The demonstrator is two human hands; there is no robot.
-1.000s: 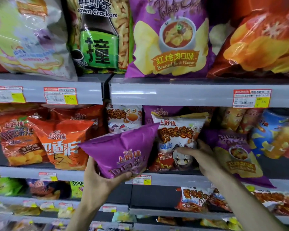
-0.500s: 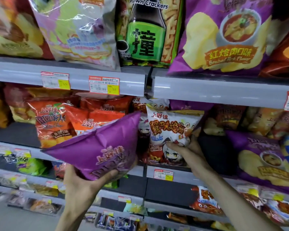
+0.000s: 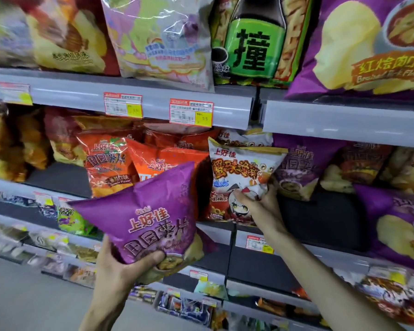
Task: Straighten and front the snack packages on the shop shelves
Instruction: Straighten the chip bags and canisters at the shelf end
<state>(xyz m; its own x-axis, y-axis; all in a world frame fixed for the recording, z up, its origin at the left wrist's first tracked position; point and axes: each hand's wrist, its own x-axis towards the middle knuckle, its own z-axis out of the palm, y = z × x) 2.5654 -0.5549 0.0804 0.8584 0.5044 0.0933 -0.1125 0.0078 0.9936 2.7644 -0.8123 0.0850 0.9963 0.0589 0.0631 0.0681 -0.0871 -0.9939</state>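
Purple chip bag (image 3: 151, 216) held off the shelf in my left hand (image 3: 120, 271), whose fingers curl under its bottom edge with the thumb pressed across the printed front. The bag's long axis runs from that hand upward and leans to the left, so the lettering climbs to the right. It hangs in front of the orange bags (image 3: 163, 161), clear of the middle shelf (image 3: 320, 253).

My right hand (image 3: 261, 206) is clamped on the lower right corner of the white cartoon bag (image 3: 242, 177), which stands upright and faces out. Its base is probably on the shelf, though the hand hides the contact.

The relation that matters: the matching purple bags (image 3: 301, 168) stand to the right of the white bag, and a dark gap (image 3: 320, 218) opens just below and right of them. The held bag's likely home therefore lies up and to the right of my left hand, on the far side of my right hand. The right hand is the nearer one to that gap, while the left must cross in front of the white bag to reach it.

Compared with one second ago, both grips are unchanged. My view has swung left, so the shelf bays sit further right in frame and the dark gap is now exposed. The purple bag's front is turned more fully toward me.
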